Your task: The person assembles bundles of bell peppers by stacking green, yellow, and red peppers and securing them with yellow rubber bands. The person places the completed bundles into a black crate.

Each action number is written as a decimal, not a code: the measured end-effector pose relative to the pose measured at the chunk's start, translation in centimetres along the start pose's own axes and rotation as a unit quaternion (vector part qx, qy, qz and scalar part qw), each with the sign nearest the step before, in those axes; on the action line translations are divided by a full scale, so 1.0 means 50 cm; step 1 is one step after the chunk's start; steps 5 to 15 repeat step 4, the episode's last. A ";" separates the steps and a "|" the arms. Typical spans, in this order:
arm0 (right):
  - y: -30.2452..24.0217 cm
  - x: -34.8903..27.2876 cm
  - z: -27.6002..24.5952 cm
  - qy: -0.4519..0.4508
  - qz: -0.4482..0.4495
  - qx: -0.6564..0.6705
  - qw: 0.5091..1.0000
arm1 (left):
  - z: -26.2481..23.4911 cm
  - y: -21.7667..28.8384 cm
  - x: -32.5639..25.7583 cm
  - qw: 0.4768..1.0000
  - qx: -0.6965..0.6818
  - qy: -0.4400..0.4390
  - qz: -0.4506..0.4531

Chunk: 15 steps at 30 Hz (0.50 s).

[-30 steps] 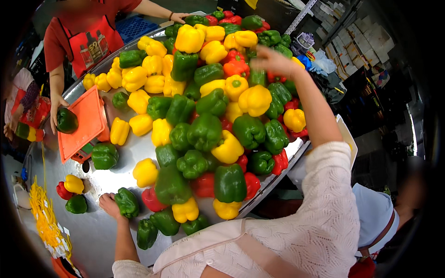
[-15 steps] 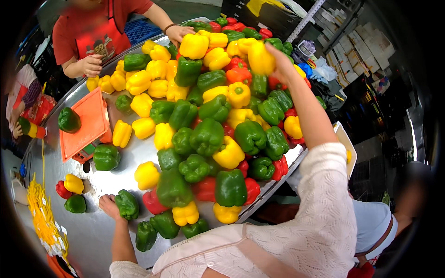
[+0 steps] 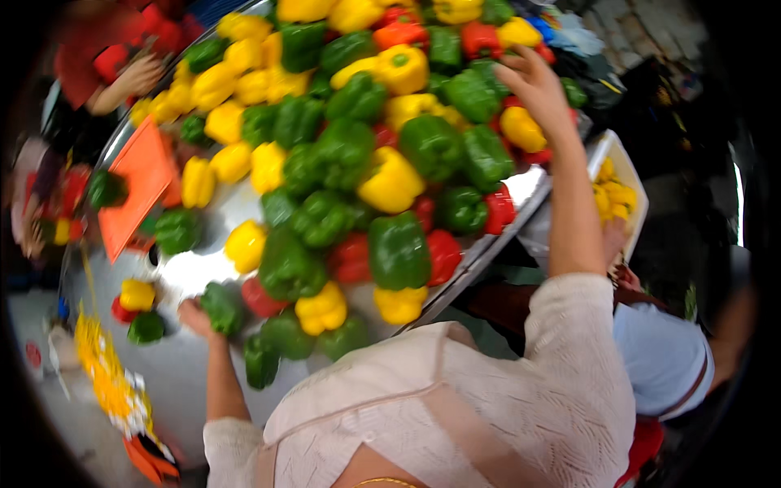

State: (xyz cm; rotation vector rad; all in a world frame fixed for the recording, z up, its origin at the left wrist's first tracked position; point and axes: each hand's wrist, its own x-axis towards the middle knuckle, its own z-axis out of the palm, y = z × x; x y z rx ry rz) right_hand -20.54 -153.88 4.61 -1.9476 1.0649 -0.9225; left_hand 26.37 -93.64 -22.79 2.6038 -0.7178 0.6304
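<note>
My left hand point(image 3: 195, 317) is low over the steel table with its fingers curled at the side of a green bell pepper point(image 3: 221, 309). That pepper hides my thumb, and the hand appears closed on it. My right hand point(image 3: 527, 75) reaches over the far right of the heap, fingers stretched out and holding nothing. Its fingertips are by a red bell pepper point(image 3: 481, 40) and a green bell pepper point(image 3: 473, 97). Farther back lies a yellow bell pepper point(image 3: 457, 10). The heap between my arms mixes green, yellow and red bell peppers, with a large green one point(image 3: 399, 250) close to me.
An orange slanted board point(image 3: 140, 189) stands at the left, a green pepper on it. Three small peppers sit nearer me. Yellow ties point(image 3: 106, 366) hang off the left edge. Another person's hand point(image 3: 140, 75) is across the table. At right is a white bin point(image 3: 636, 175) of yellow pieces.
My right hand has let go of the large yellow bell pepper onto the heap and moved right and nearer. The whole view has shifted. My left hand stays beside the same green pepper.
</note>
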 end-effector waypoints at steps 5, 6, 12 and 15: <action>0.027 -0.098 0.052 -0.038 -0.006 0.037 0.999 | -0.008 -0.060 0.011 0.863 -0.378 -0.134 -0.307; 0.027 -0.098 0.052 -0.038 -0.006 0.037 0.999 | -0.008 -0.060 0.011 0.863 -0.378 -0.134 -0.307; 0.027 -0.098 0.052 -0.038 -0.006 0.037 0.999 | -0.008 -0.060 0.011 0.863 -0.378 -0.134 -0.307; 0.027 -0.098 0.052 -0.038 -0.006 0.037 0.999 | -0.008 -0.060 0.011 0.863 -0.378 -0.134 -0.307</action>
